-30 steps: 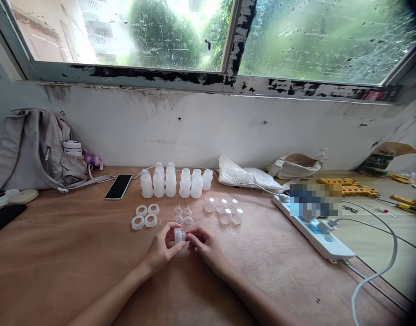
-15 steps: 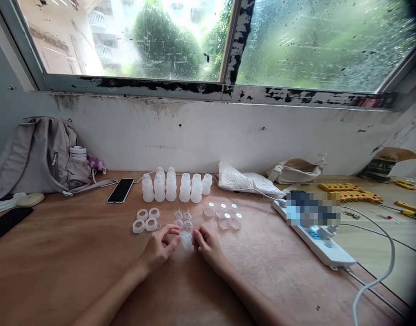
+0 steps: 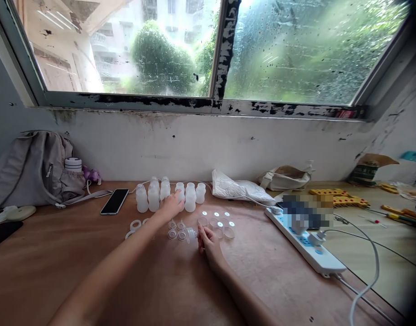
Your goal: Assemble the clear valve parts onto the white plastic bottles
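My left hand [image 3: 171, 206] is stretched forward over the table to the row of small frosted bottles [image 3: 190, 201]. Its fingers reach a bottle [image 3: 180, 186] in the row and look extended; whether they touch it I cannot tell. Nearer to me, my right hand [image 3: 210, 243] is closed, pinching a clear domed piece [image 3: 191, 234] by its right side. Close by that piece lie several clear nipple-like parts [image 3: 172, 234]. Several clear round caps [image 3: 229, 232] and small white discs [image 3: 220, 224] are beyond my right fingers. White rings [image 3: 135, 225] are partly hidden behind my left forearm.
A phone [image 3: 114, 202] and a grey backpack [image 3: 38, 167] are to the left. White plastic packaging [image 3: 242, 190] lies behind the caps. On the right are a power strip [image 3: 305, 242] with looping cables, a beige bag [image 3: 286, 175] and yellow parts [image 3: 344, 198].
My left hand has left the clear piece and moved forward to the bottles. My right hand keeps the piece, now tilted beside the nipple-like parts. The view has tipped up slightly.
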`<control>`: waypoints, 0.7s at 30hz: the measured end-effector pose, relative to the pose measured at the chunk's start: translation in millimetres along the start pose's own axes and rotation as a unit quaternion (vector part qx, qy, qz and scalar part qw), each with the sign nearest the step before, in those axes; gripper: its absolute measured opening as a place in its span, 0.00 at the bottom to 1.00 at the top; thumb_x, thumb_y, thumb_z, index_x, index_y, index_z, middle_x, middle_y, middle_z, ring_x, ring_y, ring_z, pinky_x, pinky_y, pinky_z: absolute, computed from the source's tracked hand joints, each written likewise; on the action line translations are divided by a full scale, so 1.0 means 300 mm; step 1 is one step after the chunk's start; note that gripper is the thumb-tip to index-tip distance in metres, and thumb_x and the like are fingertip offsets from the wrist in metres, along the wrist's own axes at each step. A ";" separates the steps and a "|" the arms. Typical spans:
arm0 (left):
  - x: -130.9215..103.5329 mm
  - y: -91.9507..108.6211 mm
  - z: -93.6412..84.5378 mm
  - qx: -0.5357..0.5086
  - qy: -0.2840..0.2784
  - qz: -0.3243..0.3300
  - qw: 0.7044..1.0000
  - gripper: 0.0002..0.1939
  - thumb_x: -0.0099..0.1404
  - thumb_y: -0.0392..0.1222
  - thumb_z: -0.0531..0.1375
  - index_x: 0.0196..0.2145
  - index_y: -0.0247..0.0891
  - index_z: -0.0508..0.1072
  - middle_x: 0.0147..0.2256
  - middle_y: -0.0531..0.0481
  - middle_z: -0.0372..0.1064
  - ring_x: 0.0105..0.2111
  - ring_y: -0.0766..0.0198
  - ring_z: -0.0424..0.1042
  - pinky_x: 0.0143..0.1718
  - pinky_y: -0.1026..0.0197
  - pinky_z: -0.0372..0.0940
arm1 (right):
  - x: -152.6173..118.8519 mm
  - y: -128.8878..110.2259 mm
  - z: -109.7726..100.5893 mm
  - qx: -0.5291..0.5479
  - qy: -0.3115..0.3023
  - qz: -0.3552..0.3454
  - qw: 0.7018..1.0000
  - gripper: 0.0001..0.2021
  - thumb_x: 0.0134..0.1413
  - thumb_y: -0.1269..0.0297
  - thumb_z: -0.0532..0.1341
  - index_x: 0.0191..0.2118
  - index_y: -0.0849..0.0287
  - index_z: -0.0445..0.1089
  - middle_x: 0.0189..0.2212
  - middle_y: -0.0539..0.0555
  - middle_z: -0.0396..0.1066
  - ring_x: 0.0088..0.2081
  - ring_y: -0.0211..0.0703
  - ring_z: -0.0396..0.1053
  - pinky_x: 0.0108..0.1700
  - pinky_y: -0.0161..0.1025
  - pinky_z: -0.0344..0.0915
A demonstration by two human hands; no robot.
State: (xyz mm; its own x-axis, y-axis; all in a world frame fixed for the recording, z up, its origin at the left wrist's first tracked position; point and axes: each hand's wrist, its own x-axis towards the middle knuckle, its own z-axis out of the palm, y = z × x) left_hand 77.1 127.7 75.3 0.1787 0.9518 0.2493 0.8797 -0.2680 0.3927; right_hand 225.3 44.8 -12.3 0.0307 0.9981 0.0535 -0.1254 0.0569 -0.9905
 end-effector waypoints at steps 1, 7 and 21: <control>0.011 0.002 0.004 0.010 0.001 -0.001 1.000 0.16 0.60 0.44 0.52 0.45 0.36 0.65 0.36 0.40 0.70 0.34 0.52 0.70 0.32 0.57 0.61 | 0.001 -0.001 0.000 0.000 -0.001 0.000 1.000 0.21 0.47 0.45 0.55 0.19 0.59 0.57 0.09 0.42 0.53 0.09 0.28 0.50 0.11 0.28 0.45; -0.035 0.000 -0.037 0.044 0.021 0.030 0.998 0.09 0.63 0.42 0.49 0.36 0.40 0.67 0.35 0.45 0.70 0.33 0.56 0.70 0.29 0.61 0.59 | -0.009 -0.007 0.011 0.011 -0.013 0.014 1.000 0.21 0.48 0.46 0.55 0.19 0.59 0.57 0.08 0.41 0.52 0.09 0.28 0.49 0.11 0.28 0.42; -0.406 -0.125 -0.162 -0.071 0.081 0.022 0.994 0.12 0.64 0.51 0.43 0.31 0.41 0.55 0.26 0.54 0.59 0.23 0.63 0.63 0.26 0.62 0.59 | -0.009 0.007 0.005 0.023 -0.027 -0.005 0.999 0.19 0.47 0.46 0.56 0.24 0.58 0.56 0.12 0.41 0.55 0.10 0.28 0.49 0.12 0.28 0.45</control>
State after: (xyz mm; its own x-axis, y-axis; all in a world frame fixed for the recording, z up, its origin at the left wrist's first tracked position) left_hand 0.9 14.5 73.1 0.1321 0.9050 0.4044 0.7991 -0.3386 0.4967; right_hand 223.4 42.4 -14.2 -0.0206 0.9972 0.0719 -0.1713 0.0673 -0.9829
